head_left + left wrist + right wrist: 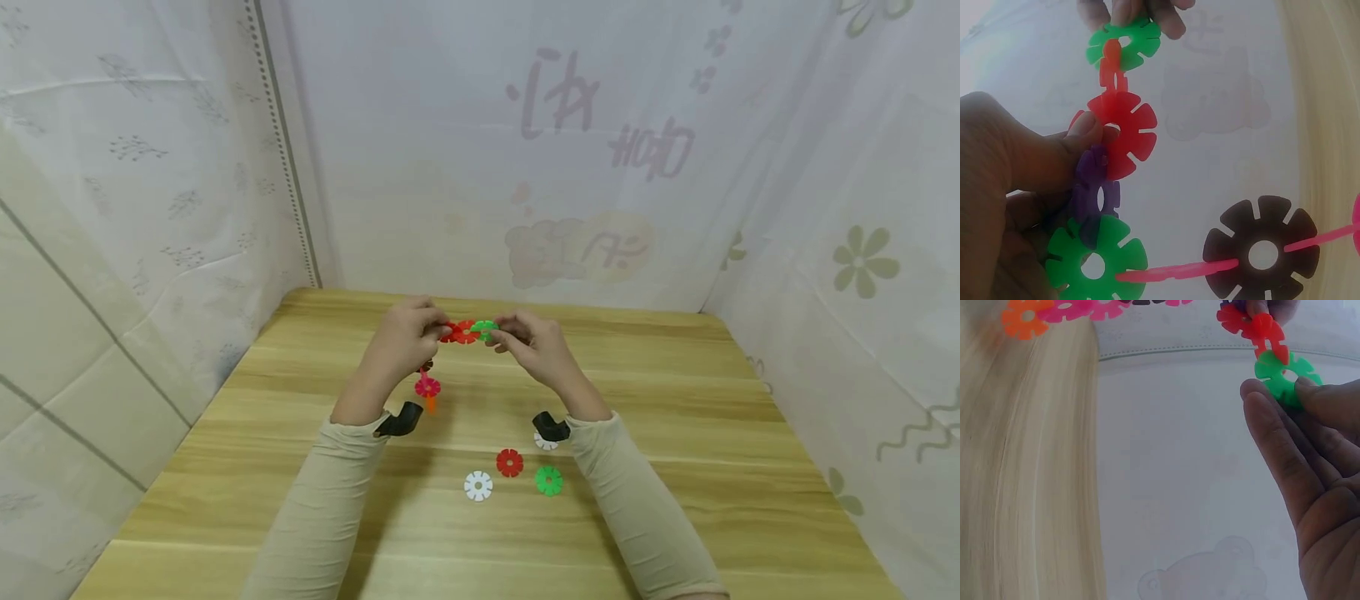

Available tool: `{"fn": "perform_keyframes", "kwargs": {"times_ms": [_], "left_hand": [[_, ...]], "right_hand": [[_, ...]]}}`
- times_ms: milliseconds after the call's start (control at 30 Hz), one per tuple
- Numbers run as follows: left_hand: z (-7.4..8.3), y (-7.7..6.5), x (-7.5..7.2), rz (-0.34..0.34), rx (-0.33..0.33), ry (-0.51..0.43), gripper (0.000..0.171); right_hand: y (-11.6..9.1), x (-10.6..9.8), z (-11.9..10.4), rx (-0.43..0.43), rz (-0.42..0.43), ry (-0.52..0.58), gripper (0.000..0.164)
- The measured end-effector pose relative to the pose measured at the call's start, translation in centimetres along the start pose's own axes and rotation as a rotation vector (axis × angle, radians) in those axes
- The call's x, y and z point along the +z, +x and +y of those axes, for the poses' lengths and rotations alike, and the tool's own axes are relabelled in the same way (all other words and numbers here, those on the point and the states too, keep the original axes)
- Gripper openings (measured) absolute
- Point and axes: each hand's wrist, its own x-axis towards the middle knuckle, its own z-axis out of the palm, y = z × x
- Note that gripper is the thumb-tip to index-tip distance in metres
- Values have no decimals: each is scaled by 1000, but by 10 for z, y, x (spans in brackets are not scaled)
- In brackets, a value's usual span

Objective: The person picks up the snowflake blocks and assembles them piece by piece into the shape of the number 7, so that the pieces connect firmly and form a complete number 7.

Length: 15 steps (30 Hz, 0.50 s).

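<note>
A chain of notched plastic snowflake discs hangs between the hands. My left hand [405,337] pinches a red disc [1132,140] between thumb and fingers. Slotted into it is another red disc [1109,78], which joins a green disc [1269,370] at the chain's end. That green disc is pinched by the thumb and fingers of my right hand [538,348]. Below the left hand the chain continues through a purple disc [1085,190], a second green disc [1125,247], a pink disc [1179,271] and a dark disc [1219,250]. More pink pieces and an orange disc [1012,326] follow.
On the wooden table [637,517] lie a loose white disc [470,492], a red disc [510,473] and a green disc [550,492]. Another white disc [546,445] is partly hidden by the right wrist's black mount [551,427]. Patterned curtains [420,167] surround the table.
</note>
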Motion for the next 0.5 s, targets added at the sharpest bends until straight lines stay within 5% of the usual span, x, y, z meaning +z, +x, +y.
{"fn": "perform_keyframes", "kwargs": {"times_ms": [233, 500], "left_hand": [[-6, 0, -4, -6, -7, -5, 7], [-11, 1, -5, 1, 5, 23, 7]], "right_hand": [[-5, -12, 9, 75, -59, -34, 18], [-38, -34, 32, 278, -307, -235, 18]]}}
